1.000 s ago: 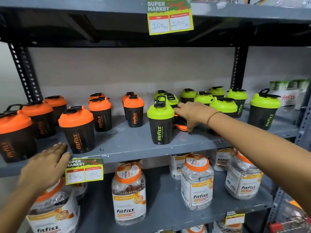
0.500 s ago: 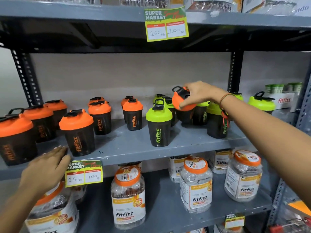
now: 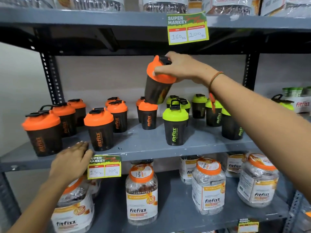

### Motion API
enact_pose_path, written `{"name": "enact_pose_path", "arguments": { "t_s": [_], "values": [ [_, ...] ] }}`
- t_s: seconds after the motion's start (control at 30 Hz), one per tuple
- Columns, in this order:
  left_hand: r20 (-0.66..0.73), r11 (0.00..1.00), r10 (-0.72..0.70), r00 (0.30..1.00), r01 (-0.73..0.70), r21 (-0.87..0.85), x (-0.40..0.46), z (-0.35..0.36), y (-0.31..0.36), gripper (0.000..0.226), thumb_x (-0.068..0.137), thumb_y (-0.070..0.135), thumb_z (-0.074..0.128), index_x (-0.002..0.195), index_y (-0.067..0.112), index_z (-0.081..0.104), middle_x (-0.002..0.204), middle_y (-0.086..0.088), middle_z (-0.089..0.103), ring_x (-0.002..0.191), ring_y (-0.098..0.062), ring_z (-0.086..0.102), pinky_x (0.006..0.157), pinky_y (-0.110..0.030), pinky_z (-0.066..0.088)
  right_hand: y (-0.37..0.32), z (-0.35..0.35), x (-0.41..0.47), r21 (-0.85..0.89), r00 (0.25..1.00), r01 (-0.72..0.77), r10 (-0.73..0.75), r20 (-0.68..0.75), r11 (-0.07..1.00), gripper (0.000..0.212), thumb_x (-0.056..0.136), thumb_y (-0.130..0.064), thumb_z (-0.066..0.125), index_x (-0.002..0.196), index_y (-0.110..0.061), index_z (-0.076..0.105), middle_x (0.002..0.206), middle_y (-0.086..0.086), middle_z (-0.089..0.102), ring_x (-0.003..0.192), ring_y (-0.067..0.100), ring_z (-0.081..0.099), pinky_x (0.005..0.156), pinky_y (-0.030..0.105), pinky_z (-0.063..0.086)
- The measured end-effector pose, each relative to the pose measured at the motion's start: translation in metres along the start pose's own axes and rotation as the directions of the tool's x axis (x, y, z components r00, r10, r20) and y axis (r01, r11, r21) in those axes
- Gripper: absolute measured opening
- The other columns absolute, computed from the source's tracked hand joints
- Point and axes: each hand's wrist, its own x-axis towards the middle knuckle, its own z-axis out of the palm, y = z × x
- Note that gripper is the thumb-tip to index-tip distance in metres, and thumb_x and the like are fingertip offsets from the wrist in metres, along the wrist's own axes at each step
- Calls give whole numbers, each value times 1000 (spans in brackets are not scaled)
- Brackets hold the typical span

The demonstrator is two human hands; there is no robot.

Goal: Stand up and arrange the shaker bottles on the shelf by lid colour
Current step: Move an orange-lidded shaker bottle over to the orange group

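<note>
Left hand [image 3: 70, 161] flat, ungripped, resting on shelf edge [image 3: 151, 151]. Orange-lidded bottles [image 3: 99, 128] stand grouped left, green-lidded bottles [image 3: 175, 126] right. Right hand [image 3: 181, 68] grips one orange-lidded bottle [image 3: 159, 81] by its lid, airborne, tilted. Judged nearly sorted; this one unplaced.

A: The light is even and fairly bright, coming from the front, so the shaker bottles [image 3: 99, 130] cast only faint shadows on the grey shelf [image 3: 144, 145].

B: Under the upper shelf [image 3: 84, 17] it goes dark, nearly black.

A: Glare?

B: Soft sheen on the plastic jars [image 3: 141, 195] below. The raised bottle [image 3: 159, 80] is smeared by motion, its print unreadable.

A: The edges bend; the uprights [image 3: 50, 76] lean, and the corners look soft.
</note>
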Motion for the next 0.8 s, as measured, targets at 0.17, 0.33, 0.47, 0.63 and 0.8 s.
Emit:
{"name": "enact_pose_path", "arguments": {
  "t_s": [0.17, 0.33, 0.47, 0.63, 0.8],
  "values": [
    [-1, 1000, 15, 1000, -15, -19, -4, -5, 3, 74, 84, 49, 13, 129, 8, 55, 142, -16, 51, 130, -29, 48, 102, -42, 39, -24, 49, 3, -52, 985, -43, 51, 164, 998, 73, 59, -74, 63, 108, -21, 57, 99, 1, 64, 81, 19, 69, 60, 34, 63],
    [8, 1000, 9, 1000, -9, -6, -5, -9, 5, 68, 86, 46, 16, 130, 11, 54, 143, -13, 51, 132, -26, 47, 104, -38, 38, -20, 89, -1, -243, 955, -33, 102, 277, 969, 84, 61, -80, 58, 116, -17, 47, 101, 5, 58, 70, 15, 54, 53, 29, 39],
    [15, 1000, 9, 1000, -9, 3, -6, -9, 5, 69, 86, 46, 15, 133, 12, 52, 144, -12, 50, 133, -24, 45, 105, -37, 37, -14, 106, -5, -289, 933, -37, 136, 334, 957, 75, 67, -76, 61, 111, -17, 47, 101, 5, 57, 71, 15, 51, 54, 29, 36],
    [16, 1000, 15, 1000, -15, 14, -5, -8, 5, 69, 87, 45, 16, 133, 10, 52, 143, -13, 50, 132, -25, 46, 104, -38, 37, -11, 113, -6, -324, 916, -59, 180, 359, 944, 71, 68, -75, 60, 111, -19, 50, 107, 6, 60, 79, 17, 57, 60, 29, 43],
    [23, 1000, 15, 1000, -15, 17, -4, -5, 3, 70, 87, 46, 15, 135, 9, 50, 144, -14, 49, 133, -25, 45, 105, -38, 36, -4, 119, -4, -471, 926, -21, 194, 324, 882, 97, 66, -83, 51, 137, -16, 45, 128, 11, 57, 99, 31, 55, 77, 35, 44]
  ]
}}
